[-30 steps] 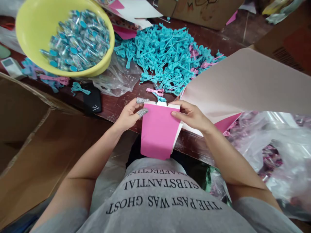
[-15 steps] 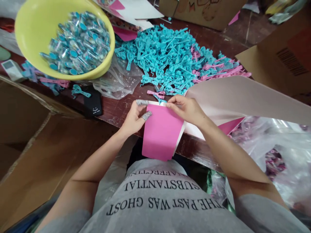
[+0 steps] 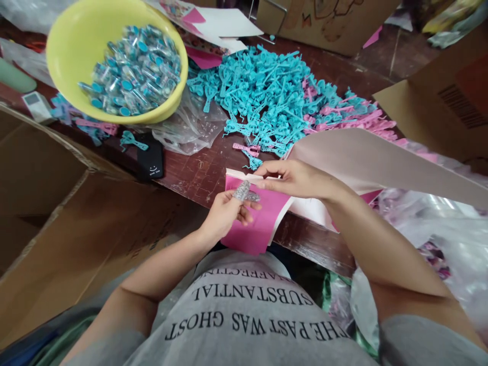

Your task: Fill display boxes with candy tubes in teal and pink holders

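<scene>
A pink sheet (image 3: 253, 234) with a white top edge hangs over the table's front edge, and white layers show along its right side. My right hand (image 3: 292, 178) pinches that top edge between thumb and fingers. In front of the sheet, my left hand (image 3: 232, 209) has its fingers loosely bent and partly apart, and it appears to hold nothing. Grey wrapping covers its thumb and index fingertip. Just beyond the sheet lie a pink clip-shaped plastic piece (image 3: 246, 149) and a blue one (image 3: 253, 161).
A heap of blue plastic pieces (image 3: 263, 94), with pink ones (image 3: 362, 119) at its right, covers the table's middle. At left stand a yellow basin (image 3: 68, 51) of small clear blue-capped containers (image 3: 133, 76) and a black phone-like object (image 3: 150, 160). Cardboard boxes (image 3: 430, 96) flank the table.
My left hand has let go of the sheet's top left corner and moved right and down, across its front. My right hand stays at the top edge, slightly lower.
</scene>
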`<state>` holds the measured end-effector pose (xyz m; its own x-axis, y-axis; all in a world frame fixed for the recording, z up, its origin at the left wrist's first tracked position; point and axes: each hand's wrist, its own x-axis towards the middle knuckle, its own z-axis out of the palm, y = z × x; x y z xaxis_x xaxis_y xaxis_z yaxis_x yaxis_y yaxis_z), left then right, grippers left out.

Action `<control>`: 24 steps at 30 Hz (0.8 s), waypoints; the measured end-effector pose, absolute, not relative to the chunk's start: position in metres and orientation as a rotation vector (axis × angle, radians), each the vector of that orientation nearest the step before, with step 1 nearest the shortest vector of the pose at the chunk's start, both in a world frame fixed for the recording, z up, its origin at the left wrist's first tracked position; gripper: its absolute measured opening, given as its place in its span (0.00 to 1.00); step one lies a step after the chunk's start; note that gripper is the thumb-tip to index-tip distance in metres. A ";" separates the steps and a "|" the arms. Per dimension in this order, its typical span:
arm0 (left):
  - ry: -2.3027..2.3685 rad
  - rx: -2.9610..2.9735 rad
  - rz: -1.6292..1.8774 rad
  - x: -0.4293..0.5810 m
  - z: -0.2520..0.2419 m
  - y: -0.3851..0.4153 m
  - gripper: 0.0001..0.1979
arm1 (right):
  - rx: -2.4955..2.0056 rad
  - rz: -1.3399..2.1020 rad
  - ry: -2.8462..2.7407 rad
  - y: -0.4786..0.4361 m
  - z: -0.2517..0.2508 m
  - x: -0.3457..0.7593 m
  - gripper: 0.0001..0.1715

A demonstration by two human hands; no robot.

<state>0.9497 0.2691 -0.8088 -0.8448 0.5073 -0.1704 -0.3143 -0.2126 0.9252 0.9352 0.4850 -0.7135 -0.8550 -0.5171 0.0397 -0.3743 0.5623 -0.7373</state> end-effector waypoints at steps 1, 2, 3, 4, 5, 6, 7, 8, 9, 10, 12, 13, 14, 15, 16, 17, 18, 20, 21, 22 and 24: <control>1.471 0.173 2.105 0.948 -0.807 0.273 0.24 | -0.754 -1.158 2.590 0.484 -0.711 0.938 0.25; 1.427 0.145 2.115 0.948 -0.804 0.276 0.23 | -0.749 -1.151 2.570 0.484 -0.708 0.941 0.24; 1.401 0.133 2.120 0.948 -0.801 0.278 0.23 | -0.739 -1.150 2.549 0.484 -0.705 0.944 0.23; 1.388 0.123 2.124 0.949 -0.798 0.279 0.23 | -0.725 -1.153 2.524 0.485 -0.702 0.947 0.23; 1.378 0.112 2.125 0.950 -0.795 0.280 0.23 | -0.710 -1.164 2.495 0.486 -0.699 0.950 0.22; 1.371 0.097 2.123 0.952 -0.793 0.280 0.22 | -0.689 -1.183 2.467 0.487 -0.697 0.952 0.22; 1.371 0.077 2.121 0.954 -0.790 0.281 0.22 | -0.662 -1.209 2.446 0.488 -0.696 0.954 0.22; 1.375 0.057 2.121 0.956 -0.789 0.282 0.23 | -0.633 -1.241 2.433 0.489 -0.695 0.955 0.22; 1.382 0.041 2.122 0.957 -0.788 0.282 0.23 | -0.608 -1.275 2.427 0.489 -0.695 0.956 0.22; 1.395 0.033 2.123 0.958 -0.788 0.283 0.22 | -0.591 -1.306 2.425 0.489 -0.696 0.957 0.21; 1.420 0.043 2.128 0.958 -0.789 0.284 0.21 | -0.574 -1.348 2.430 0.487 -0.698 0.959 0.19; 1.423 0.059 2.134 0.957 -0.790 0.285 0.20 | -0.575 -1.355 2.436 0.485 -0.699 0.960 0.18; 1.418 0.076 2.142 0.956 -0.791 0.285 0.19 | -0.577 -1.350 2.452 0.484 -0.700 0.962 0.18; 1.408 0.091 2.149 0.955 -0.792 0.285 0.18 | -0.574 -1.332 2.486 0.482 -0.700 0.963 0.17; 1.396 0.101 2.156 0.955 -0.793 0.285 0.18 | -0.568 -1.299 2.536 0.480 -0.699 0.965 0.17; 1.386 0.107 2.165 0.954 -0.794 0.285 0.18 | -0.564 -1.254 2.588 0.478 -0.698 0.966 0.16; 1.383 0.113 2.175 0.954 -0.795 0.285 0.18 | -0.566 -1.213 2.623 0.476 -0.697 0.968 0.16; 1.391 0.146 2.209 0.954 -0.797 0.285 0.19 | -0.577 -1.205 2.598 0.474 -0.693 0.970 0.17; 1.398 0.184 2.232 0.955 -0.799 0.285 0.19 | -0.574 -1.235 2.538 0.473 -0.692 0.970 0.18; 1.406 0.235 2.257 0.956 -0.801 0.285 0.19 | -0.559 -1.278 2.468 0.472 -0.692 0.969 0.19; 1.432 0.349 2.294 0.958 -0.806 0.285 0.18 | -0.492 -1.337 2.384 0.472 -0.694 0.967 0.22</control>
